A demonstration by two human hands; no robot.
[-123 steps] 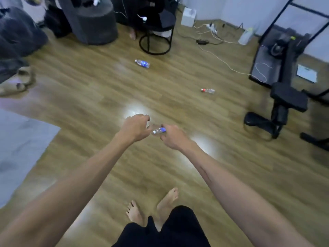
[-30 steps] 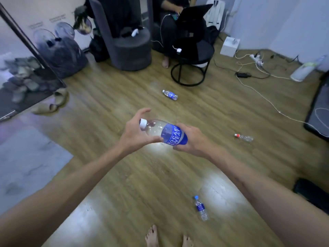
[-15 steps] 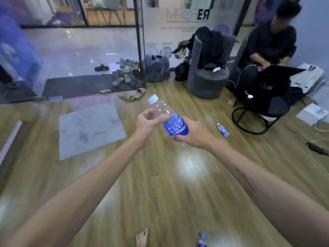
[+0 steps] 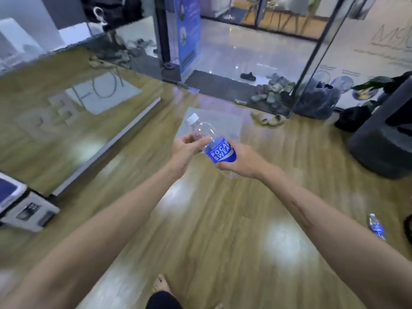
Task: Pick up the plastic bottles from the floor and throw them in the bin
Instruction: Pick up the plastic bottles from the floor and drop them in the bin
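Fingers (image 4: 196, 139) grip bottle (image 4: 214, 143) above glossy wooden floor (image 4: 223, 219).

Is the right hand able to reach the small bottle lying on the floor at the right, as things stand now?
Probably not yet. The right hand holds the labelled bottle together with the left hand, up in front of the person. The small bottle lies low on the wooden floor, off to the right.

A grey mat (image 4: 225, 121) lies on the wooden floor (image 4: 218, 230) before the glass door (image 4: 245, 52). Beige slippers (image 4: 267, 119) sit just beside the mat, and more sandals (image 4: 272, 90) are piled outside the glass. A dark grey round seat (image 4: 383, 141) stands at the right. A mirror (image 4: 66, 112) leans at the left.
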